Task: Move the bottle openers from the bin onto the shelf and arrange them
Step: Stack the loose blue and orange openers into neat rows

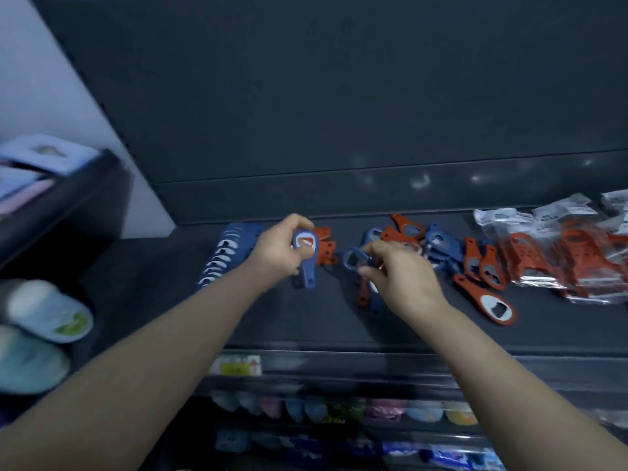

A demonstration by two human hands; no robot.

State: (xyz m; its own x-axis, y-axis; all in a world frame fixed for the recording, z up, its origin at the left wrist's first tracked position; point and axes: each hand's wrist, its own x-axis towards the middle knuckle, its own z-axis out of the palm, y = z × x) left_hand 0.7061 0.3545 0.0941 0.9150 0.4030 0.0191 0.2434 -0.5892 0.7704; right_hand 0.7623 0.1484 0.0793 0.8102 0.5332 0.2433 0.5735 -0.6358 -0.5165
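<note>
We log the shelf (306, 321) as dark slate grey, unpatterned; the row of openers (219, 256) is blue, a white oval repeating on each; the blue-handled opener (307, 271) gripped by the left hand (275, 249) shows a white face with a red patch; the plain blue opener (353, 258) pinched by the right hand (397, 270) is one colour; the loose pile (431, 239) mixes orange-red and blue; the lone opener (489, 304) is orange-red with a silver plate; the bags (560, 246) are clear, labels white with dark print, contents orange-red; the price tag (236, 365) is yellow and white.
</note>
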